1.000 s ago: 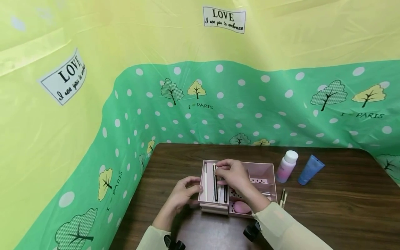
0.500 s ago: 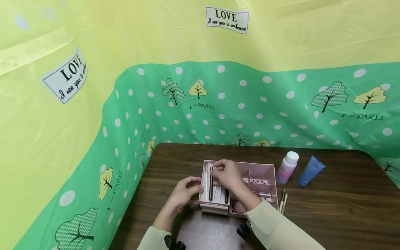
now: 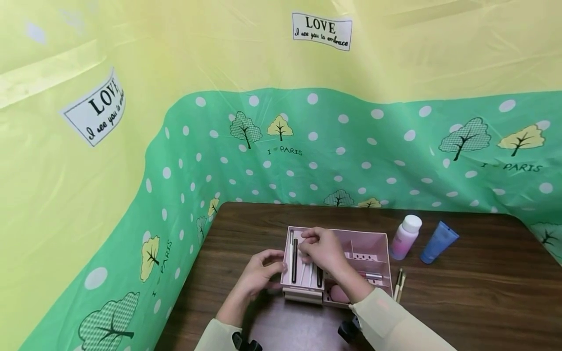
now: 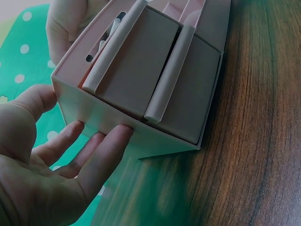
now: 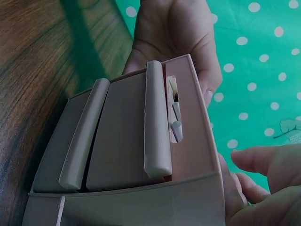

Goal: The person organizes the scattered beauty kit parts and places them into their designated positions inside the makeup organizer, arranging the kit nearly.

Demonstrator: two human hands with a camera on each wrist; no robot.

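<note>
A pink desktop organizer stands on the table, with two drawers stacked at its left. My left hand touches the organizer's left wall with extended fingers, its thumb near the top edge. On the top tray lie a black pen-like stick, a slim white-handled stick beside it and a few thin white sticks. Over this tray hovers my right hand, its fingers loosely bent just right of the black stick, with nothing visible held. Another dark stick is partly hidden beneath that hand.
The organizer's right compartments hold a pink egg-shaped sponge and a silvery tube. To the right stand a white-capped pink bottle and a blue tube. Two brushes lie by the organizer's right side.
My right hand has shifted the black stick leftward across the tray, next to the white-handled one, and let go of it. The left hand has stayed against the organizer's wall.
</note>
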